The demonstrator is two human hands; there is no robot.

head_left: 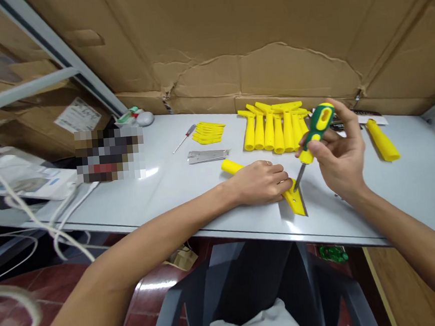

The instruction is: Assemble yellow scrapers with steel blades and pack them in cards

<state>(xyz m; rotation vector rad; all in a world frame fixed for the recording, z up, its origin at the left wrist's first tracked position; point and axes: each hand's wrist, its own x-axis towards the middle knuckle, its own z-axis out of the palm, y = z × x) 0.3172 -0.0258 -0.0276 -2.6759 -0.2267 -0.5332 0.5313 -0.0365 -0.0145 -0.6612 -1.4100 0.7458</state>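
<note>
My left hand (261, 182) is wrapped round a yellow plastic scraper (297, 205), pressing it down on the grey-white table (159, 187). Its handle end pokes out to the left of the hand and its wide head to the right. With its fingers round the grip, my right hand (341, 156) holds a green and yellow screwdriver (317, 127), tilted, its tip on the scraper's head. Several yellow handles (268, 131) stand in a row behind my hands. Left of them lie several small yellow pieces (208, 132) and some metal blades (207, 156).
A small screwdriver (184, 138) lies beside the yellow pieces. Another yellow handle (383, 140) rests at the right. Cardboard (259, 29) rises behind the table. White cables (62, 230) hang at the left, near a grey mouse (145, 118).
</note>
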